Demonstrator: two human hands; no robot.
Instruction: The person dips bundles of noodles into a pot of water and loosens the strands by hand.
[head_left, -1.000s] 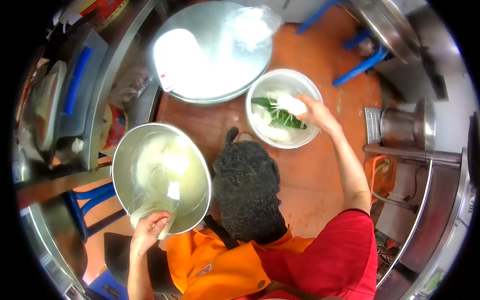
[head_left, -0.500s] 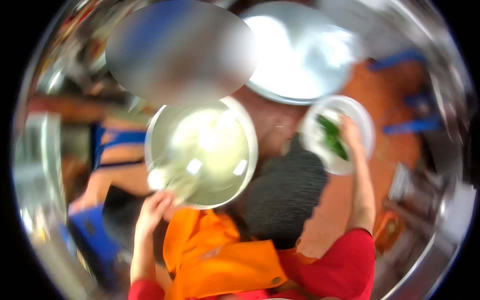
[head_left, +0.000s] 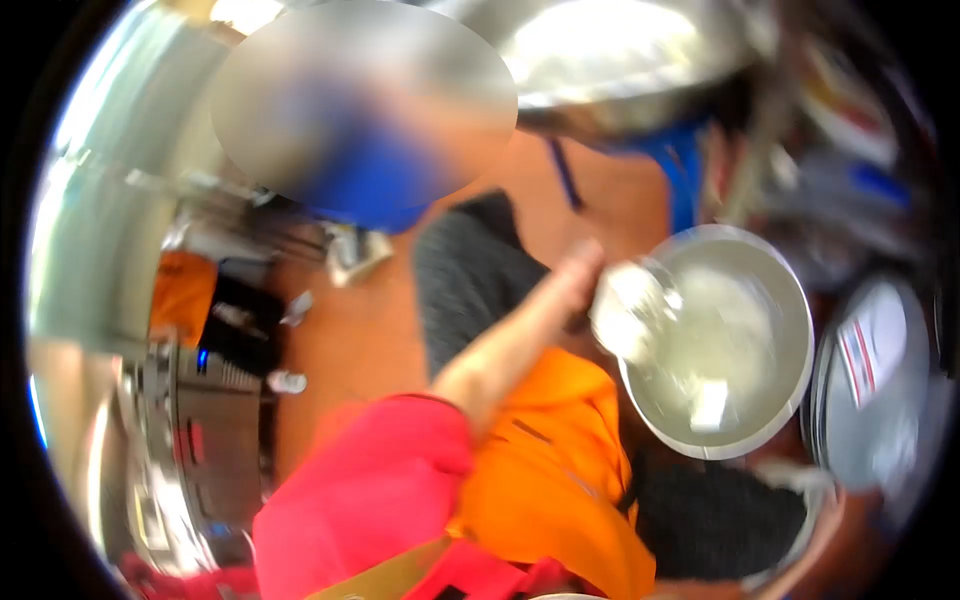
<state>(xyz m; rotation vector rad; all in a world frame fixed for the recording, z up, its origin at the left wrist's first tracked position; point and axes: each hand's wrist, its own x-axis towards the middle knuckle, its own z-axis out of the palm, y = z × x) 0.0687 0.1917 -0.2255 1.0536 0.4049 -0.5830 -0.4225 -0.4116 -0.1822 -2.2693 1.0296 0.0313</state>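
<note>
My left hand (head_left: pixel 580 275) is at the left rim of a large metal bowl (head_left: pixel 795 325), its fingers blurred but closed on a bundle of pale, thin strands (head_left: pixel 630 312). The bundle hangs at the bowl's edge, and cloudy liquid with more pale matter (head_left: pixel 725 310) lies inside. At the lower right, my right forearm (head_left: pixel 825 535) reaches beside the pale rim of another bowl (head_left: pixel 822 480). Blur hides my right hand and that bowl's contents.
Round metal lids or trays (head_left: pixel 870 385) stand right of the bowl. A big shiny pan (head_left: pixel 640 90) is at the top, above blue legs (head_left: pixel 680 170). A blue object (head_left: pixel 375 180) is at upper left centre, and a metal appliance (head_left: pixel 220 430) at left.
The view has swung left, moving the large bowl to the right of the picture. My left hand still holds strands at its rim. The bowl with green leaves has slipped mostly out of sight.
</note>
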